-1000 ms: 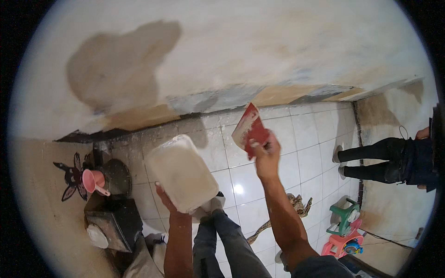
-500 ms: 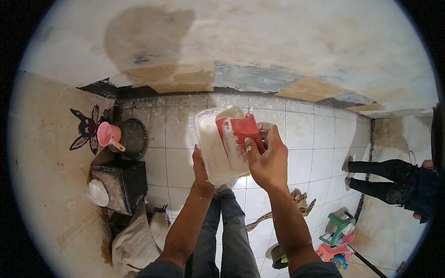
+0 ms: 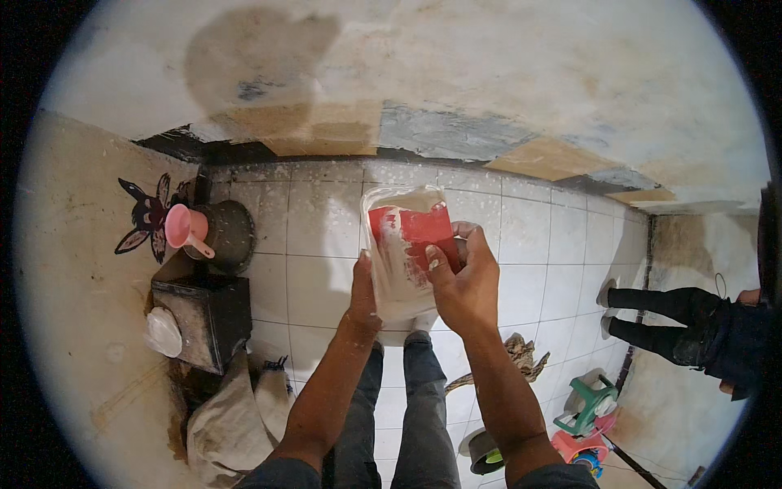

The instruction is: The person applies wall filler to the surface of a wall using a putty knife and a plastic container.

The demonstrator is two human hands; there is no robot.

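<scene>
My left hand (image 3: 364,295) grips the left side of a shallow clear plastic container (image 3: 399,308), its thumb lying along the edge and the other fingers hidden underneath. Whitish paste coats the inside of this container. My right hand (image 3: 468,281) is closed on a red flat scraper (image 3: 428,228), with its thumb on the face of the blade. White paste smears the scraper's left part, and its blade lies over the container's opening. Both hands are held in front of me, above the tiled floor.
A patched wall (image 3: 456,130) stands ahead. On the left are a pink dipper (image 3: 187,226), a dark bucket (image 3: 232,236), a black box (image 3: 220,314) and a pale sack (image 3: 232,416). At right lie a crumpled cloth (image 3: 521,354) and a green stool (image 3: 588,407); another person (image 3: 692,326) stands beyond.
The scraper has shifted left across the container, with my right hand following slightly. The container has moved a little to the right and sits more upright in view.
</scene>
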